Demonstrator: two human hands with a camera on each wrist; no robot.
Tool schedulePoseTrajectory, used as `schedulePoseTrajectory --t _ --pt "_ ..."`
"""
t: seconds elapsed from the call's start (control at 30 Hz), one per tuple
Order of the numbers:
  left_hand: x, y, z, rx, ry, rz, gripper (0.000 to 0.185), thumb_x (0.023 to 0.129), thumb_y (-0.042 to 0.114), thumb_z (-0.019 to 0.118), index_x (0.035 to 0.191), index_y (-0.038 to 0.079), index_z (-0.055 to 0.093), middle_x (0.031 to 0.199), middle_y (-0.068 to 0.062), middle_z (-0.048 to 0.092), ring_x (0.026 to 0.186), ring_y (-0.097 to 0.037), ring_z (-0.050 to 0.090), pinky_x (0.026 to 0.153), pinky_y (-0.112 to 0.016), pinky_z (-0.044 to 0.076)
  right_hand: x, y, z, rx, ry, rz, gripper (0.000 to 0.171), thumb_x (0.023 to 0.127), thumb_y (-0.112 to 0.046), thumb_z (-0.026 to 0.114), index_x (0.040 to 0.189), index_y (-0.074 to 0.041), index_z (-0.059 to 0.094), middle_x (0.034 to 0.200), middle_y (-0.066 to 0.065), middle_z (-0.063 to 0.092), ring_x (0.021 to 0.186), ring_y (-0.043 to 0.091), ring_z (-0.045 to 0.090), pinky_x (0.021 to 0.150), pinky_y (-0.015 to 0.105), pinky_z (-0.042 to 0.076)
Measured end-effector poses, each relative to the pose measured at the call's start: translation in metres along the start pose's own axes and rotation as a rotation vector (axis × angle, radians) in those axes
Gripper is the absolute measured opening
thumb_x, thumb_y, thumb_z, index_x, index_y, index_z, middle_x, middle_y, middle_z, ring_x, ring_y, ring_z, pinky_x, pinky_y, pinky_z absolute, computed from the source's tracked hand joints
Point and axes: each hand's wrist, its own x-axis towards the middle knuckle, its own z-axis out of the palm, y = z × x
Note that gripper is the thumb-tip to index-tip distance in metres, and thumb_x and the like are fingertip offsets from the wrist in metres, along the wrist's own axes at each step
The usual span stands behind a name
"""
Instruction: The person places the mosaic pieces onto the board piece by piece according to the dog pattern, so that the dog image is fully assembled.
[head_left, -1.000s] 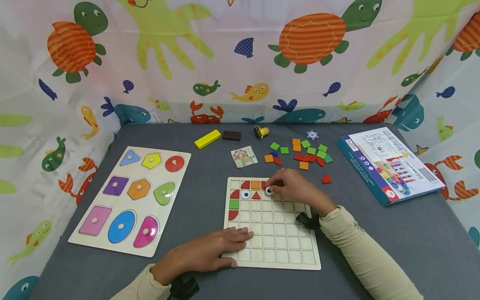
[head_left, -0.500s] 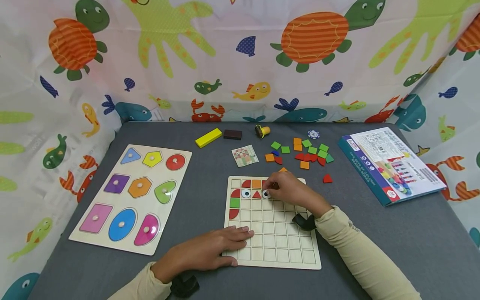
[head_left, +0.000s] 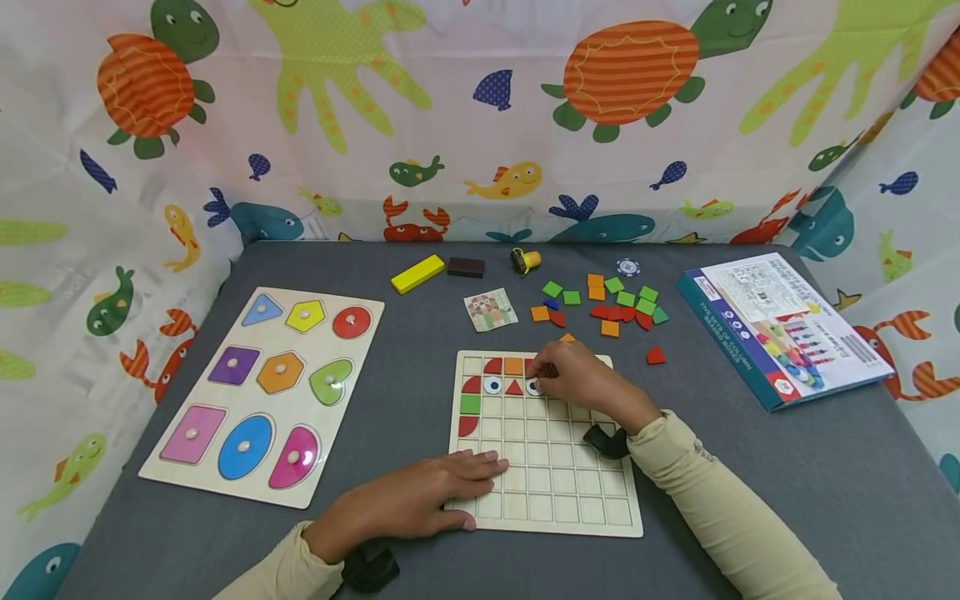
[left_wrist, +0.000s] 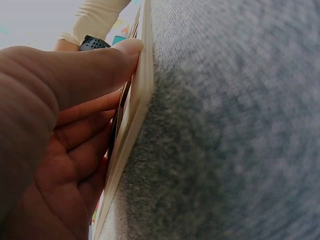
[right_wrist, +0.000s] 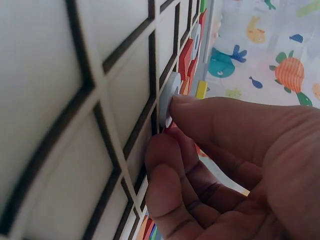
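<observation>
A wooden grid board (head_left: 555,492) lies on the grey table in front of me. Its top left cells hold red, orange and green tiles and one white eye disc (head_left: 491,386). My right hand (head_left: 542,377) pinches a second white eye disc (head_left: 534,387) at a cell in the second row, beside a red triangle (head_left: 513,388). In the right wrist view the disc (right_wrist: 172,95) sits against the grid between thumb and fingertip (right_wrist: 200,112). My left hand (head_left: 465,492) rests flat on the board's near left corner, its thumb (left_wrist: 100,65) against the board's edge (left_wrist: 137,115).
A shape puzzle board (head_left: 262,396) lies at left. Loose coloured tiles (head_left: 607,304), a pattern card (head_left: 488,312), a yellow block (head_left: 416,275), a dark block (head_left: 465,267) and a chip (head_left: 627,267) lie beyond the grid. A box (head_left: 783,329) sits at right. Printed fabric walls surround the table.
My right hand has shifted slightly left with the eye disc, closer to the red triangle. The left hand has stayed on the board's corner.
</observation>
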Motion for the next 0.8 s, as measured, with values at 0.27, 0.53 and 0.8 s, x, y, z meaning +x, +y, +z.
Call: schedulePoseTrajectory --t 0.27,0.53,0.8 --pt "0.0 0.0 0.0 -0.009 -0.003 -0.007 0.057 0.093 0.022 0.068 0.144 0.008 0.047 0.153 0.002 0.037 0.142 -0.015 0.029 0.109 -0.035 0.032 0.003 0.006 -0.008 0.024 0.057 0.049 0.011 0.089 -0.005 0.068 0.098 -0.005 0.074 0.088 0.0 0.067 0.079 0.016 0.059 0.07 0.033 0.051" --pt "-0.001 0.0 0.0 0.005 -0.007 -0.014 0.058 0.093 0.025 0.068 0.145 0.009 0.047 0.153 0.003 0.037 0.141 -0.015 0.03 0.108 -0.034 0.034 0.017 0.025 -0.025 0.035 0.163 0.19 0.017 0.092 -0.009 0.065 0.107 -0.003 0.071 0.098 0.009 0.066 0.088 0.024 0.06 0.079 0.04 0.052" --pt "0.0 -0.001 0.0 -0.001 -0.005 -0.007 0.058 0.093 0.023 0.068 0.144 0.009 0.047 0.153 0.003 0.037 0.141 -0.015 0.03 0.108 -0.034 0.034 0.027 0.039 -0.035 0.06 0.184 0.251 0.026 0.093 -0.006 0.065 0.117 0.0 0.069 0.113 0.016 0.064 0.092 0.028 0.061 0.075 0.038 0.054"
